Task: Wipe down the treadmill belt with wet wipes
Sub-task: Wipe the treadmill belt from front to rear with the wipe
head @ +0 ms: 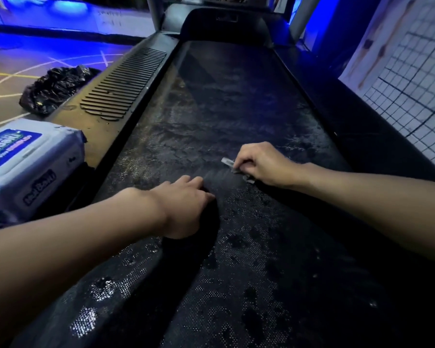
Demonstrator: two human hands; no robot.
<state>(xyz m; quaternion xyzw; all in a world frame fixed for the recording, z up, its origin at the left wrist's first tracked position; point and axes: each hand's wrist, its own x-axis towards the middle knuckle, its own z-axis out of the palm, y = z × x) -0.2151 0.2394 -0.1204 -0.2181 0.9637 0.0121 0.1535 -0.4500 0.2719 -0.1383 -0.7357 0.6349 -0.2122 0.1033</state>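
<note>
At the far left sits a big soft pack of wet wipes [23, 159] with a blue and white label. It lies at the near end of the treadmill's left side, and its lid is closed. Behind it, on the floor, is a crumpled black plastic bag [53, 89]. Next comes the dark side rail [126, 84] with rows of raised ribs, running along the left edge of the belt. The left hand [183, 204] rests palm down on the belt near its left side. Its fingers lie fairly straight on the surface and it holds nothing. The wide black treadmill belt [236, 109] fills the middle. It looks shiny and wet, with smeary streaks farther up and little dotted patches close by. A bit to the right and farther up, the right hand [261, 164] has its fingers curled around a small scrunched grey-white wet wipe [227, 162] and presses it onto the belt. Only the ends of the wipe poke out from under the fingers. At the far right stands a white tiled wall [417, 84] with dark lines.
</note>
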